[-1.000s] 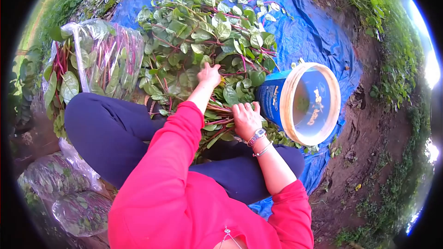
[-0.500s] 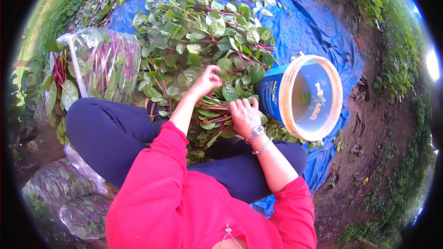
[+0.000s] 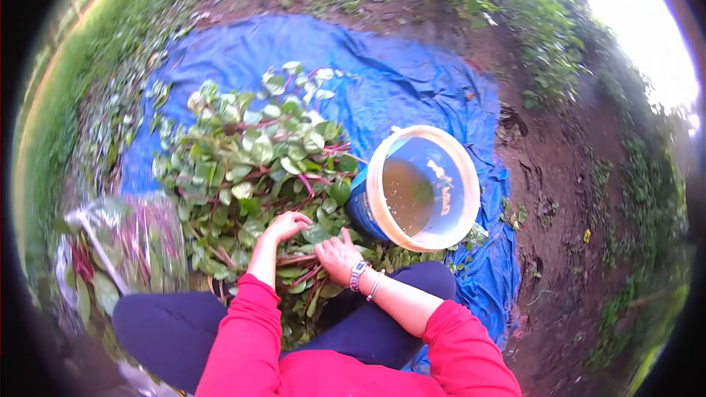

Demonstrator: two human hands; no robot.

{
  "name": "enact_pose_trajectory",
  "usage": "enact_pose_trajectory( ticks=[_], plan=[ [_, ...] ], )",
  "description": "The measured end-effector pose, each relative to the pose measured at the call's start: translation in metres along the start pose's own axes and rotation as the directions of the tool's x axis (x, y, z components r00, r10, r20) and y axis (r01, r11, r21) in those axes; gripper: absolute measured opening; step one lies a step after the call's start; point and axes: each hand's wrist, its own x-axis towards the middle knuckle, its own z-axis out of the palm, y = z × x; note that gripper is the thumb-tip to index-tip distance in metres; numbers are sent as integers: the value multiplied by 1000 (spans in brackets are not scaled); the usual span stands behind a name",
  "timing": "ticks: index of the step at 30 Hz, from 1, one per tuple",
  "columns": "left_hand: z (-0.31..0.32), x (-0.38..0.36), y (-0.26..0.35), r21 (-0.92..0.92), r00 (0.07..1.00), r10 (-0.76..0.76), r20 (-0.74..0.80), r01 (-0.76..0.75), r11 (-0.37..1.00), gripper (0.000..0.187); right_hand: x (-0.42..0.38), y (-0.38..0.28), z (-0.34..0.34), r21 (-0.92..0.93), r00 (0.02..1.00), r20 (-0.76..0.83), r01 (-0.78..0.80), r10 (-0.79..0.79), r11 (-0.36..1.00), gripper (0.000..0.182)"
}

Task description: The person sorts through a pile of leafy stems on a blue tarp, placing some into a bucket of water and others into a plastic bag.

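A: Far L, what've we got?
B: See-through plastic bag [image 3: 151,239] w/ leafy stems in it, near the L knee [image 3: 151,320]. Prob. set there to be out of the hands' way.
A: Next?
B: Leaf pile [image 3: 254,158], loose on the blue tarp [image 3: 375,99], in front of the legs. Prob. there b/c it's easy to reach & the tarp keeps leaves off the soil.
A: L hand?
B: L hand [image 3: 285,226] is at the pile's near side, fingers part-bent. Can't tell if they pinch or touch a leaf; bit blurry.
A: & the stems?
B: Stem bundle [image 3: 300,260] lies just below the L hand, by the lap. R hand [image 3: 340,256] is wrapped round its R end, prob. so the stems line up. Underside of that grip's hidden.
A: Far R?
B: Blue bucket [image 3: 457,165], just beyond the R hand, murky liquid [image 3: 408,198] in the bottom. Prob. put close for quick reach. Past it, tarp edge, then brown soil [image 3: 548,250].
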Motion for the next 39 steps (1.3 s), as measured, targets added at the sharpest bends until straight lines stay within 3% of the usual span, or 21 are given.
enact_pose_trajectory(
  ticks=[1,2,4,7,11,14,16,17,18,21,22,23,25,27,29,30,31,33,35,37,39],
  plan=[
    [6,25,-20,229,963,141,-228,-88,969,28,0,-2,-2,16,1000,23,-8,7,1000,27],
    [10,38,-33,243,932,71,-357,19,970,32,1,-2,-1,30,1000,4,-3,3,1000,28],
    [16,33,-21,356,927,-154,-343,280,892,46,1,-1,-2,49,1000,11,2,-3,999,27],
    [27,17,-7,527,912,-234,-336,388,756,51,-3,0,4,69,998,-38,-41,44,997,27],
    [34,-1,-10,663,943,-123,-309,306,683,31,-3,4,21,-55,995,47,-87,89,995,16],
    [39,-10,-30,533,814,240,-529,99,840,18,-5,2,13,-118,998,-6,-59,59,991,16],
    [29,-23,-23,375,801,297,-519,-99,922,22,-5,4,13,-111,999,-46,-28,24,993,19],
    [24,-29,-24,369,825,340,-452,-174,913,24,-5,5,16,-136,985,-172,2,-25,991,17],
    [19,-35,-25,353,870,326,-370,-193,916,27,-2,5,8,-64,997,-67,18,-23,998,16],
    [-1,-59,-7,106,982,188,-8,-187,977,33,-1,3,-1,-76,974,-205,84,-98,994,15],
    [-6,-63,5,101,988,105,112,-117,988,35,0,2,-1,-69,976,-185,101,-112,993,16],
    [-2,-58,1,61,957,230,175,-244,968,35,0,2,-2,-66,979,-166,112,-122,991,17],
    [-4,-66,24,5,928,78,364,-86,996,37,-1,-3,-13,-86,989,-61,128,-134,988,20],
    [-1,-64,13,-11,940,124,317,-127,992,33,-4,-10,-30,37,991,96,94,-97,995,19],
    [-3,-59,1,-377,1000,-16,-19,8,926,31,-6,-7,-19,3,984,-49,173,-173,985,19],
    [-8,-51,-15,-247,927,23,-375,-124,961,30,-6,-7,-20,0,983,-34,181,-181,984,19],
    [-17,-43,-36,-76,732,95,-674,-197,978,30,-7,-7,-21,-1,982,-19,186,-186,982,20],
    [-29,-38,-67,-92,389,-194,-901,266,960,39,-8,-10,-27,1,983,14,185,-185,983,21],
    [-32,-30,-101,-123,339,-252,-907,360,925,46,-7,-10,-26,1,981,38,189,-189,982,22],
    [-35,-31,-104,-183,397,-328,-857,360,915,50,-5,-8,-18,34,989,-42,146,-144,989,24],
    [-33,-32,-101,-148,593,-381,-709,403,903,50,-2,-7,-15,20,990,-57,133,-132,991,26]
  ],
)
